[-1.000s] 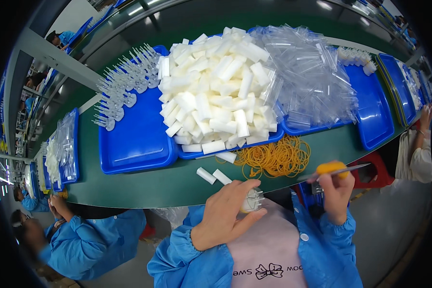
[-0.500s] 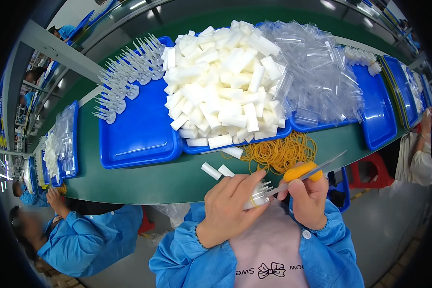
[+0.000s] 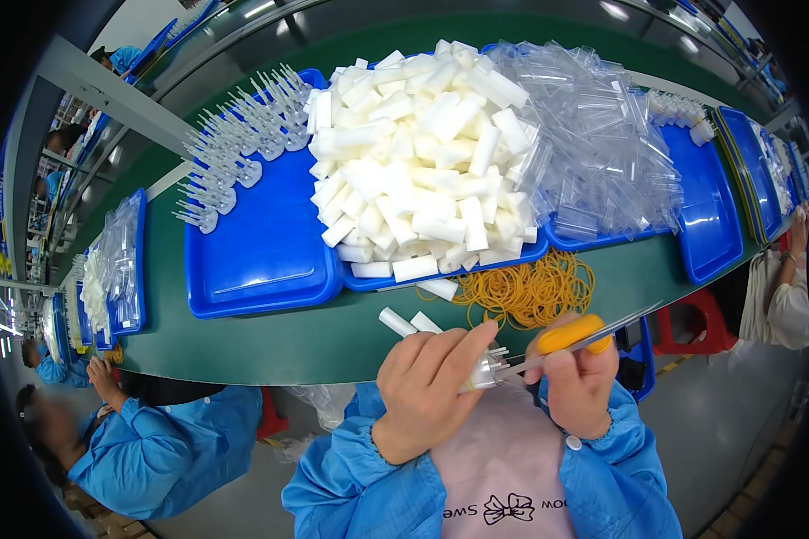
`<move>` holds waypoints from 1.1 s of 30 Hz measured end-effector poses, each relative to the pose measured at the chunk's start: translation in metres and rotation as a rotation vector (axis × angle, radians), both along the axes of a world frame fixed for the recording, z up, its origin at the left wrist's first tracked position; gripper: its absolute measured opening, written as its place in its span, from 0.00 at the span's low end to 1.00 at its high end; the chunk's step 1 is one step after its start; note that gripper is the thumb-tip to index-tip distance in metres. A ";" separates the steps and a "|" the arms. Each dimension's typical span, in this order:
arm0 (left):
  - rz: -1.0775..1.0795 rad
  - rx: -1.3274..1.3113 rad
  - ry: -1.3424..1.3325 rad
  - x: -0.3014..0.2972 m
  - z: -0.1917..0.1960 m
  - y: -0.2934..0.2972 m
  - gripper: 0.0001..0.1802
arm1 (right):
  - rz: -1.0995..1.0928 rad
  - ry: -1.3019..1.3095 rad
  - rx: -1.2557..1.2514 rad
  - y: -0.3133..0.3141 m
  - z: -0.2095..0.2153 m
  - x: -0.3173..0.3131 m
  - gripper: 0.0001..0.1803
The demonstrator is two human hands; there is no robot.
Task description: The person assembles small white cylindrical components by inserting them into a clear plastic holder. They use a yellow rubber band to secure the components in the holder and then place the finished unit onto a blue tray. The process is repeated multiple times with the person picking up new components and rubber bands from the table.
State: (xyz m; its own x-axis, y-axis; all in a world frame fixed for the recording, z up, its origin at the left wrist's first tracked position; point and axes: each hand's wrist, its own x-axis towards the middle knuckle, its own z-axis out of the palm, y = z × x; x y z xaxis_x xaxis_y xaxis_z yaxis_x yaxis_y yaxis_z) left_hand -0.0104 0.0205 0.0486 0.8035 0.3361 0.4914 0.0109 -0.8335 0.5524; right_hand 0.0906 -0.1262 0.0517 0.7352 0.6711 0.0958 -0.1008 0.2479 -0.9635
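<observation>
My left hand (image 3: 430, 386) is closed around a small clear plastic piece (image 3: 484, 372) with thin prongs, and something whitish shows inside it. Most of that piece is hidden by the fingers. In my right hand (image 3: 577, 382) is a yellow-handled tool (image 3: 570, 333), pinched between thumb and fingers. A long thin greyish strip runs along it, one end at the prongs, the other pointing up to the right; its exact kind I cannot make out. Two white foam pieces (image 3: 397, 322) lie on the green table (image 3: 270, 349) just beyond my left hand, with yellow rubber bands (image 3: 535, 292) beyond both hands.
Blue trays hold a tall heap of white foam pieces (image 3: 422, 153) and clear plastic sleeves (image 3: 593, 144). Pronged clear parts stand in the left tray (image 3: 261, 278); another tray (image 3: 712, 216) is at right. Co-workers (image 3: 171, 440) sit left and right; a red stool (image 3: 692, 323) is at right.
My right hand and the yellow-handled tool have shifted slightly right and down, and the tool lies flatter. The left hand has moved only a little, still holding the plastic piece.
</observation>
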 end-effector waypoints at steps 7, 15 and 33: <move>-0.018 -0.119 0.107 0.004 0.007 -0.007 0.37 | -0.068 0.102 0.061 0.007 0.002 0.009 0.09; -0.027 -0.114 0.065 0.003 0.004 -0.004 0.34 | -0.066 0.171 0.067 0.009 -0.001 0.010 0.09; -0.073 -0.237 0.081 0.002 0.001 0.000 0.33 | -0.061 0.096 0.025 0.006 -0.004 0.013 0.08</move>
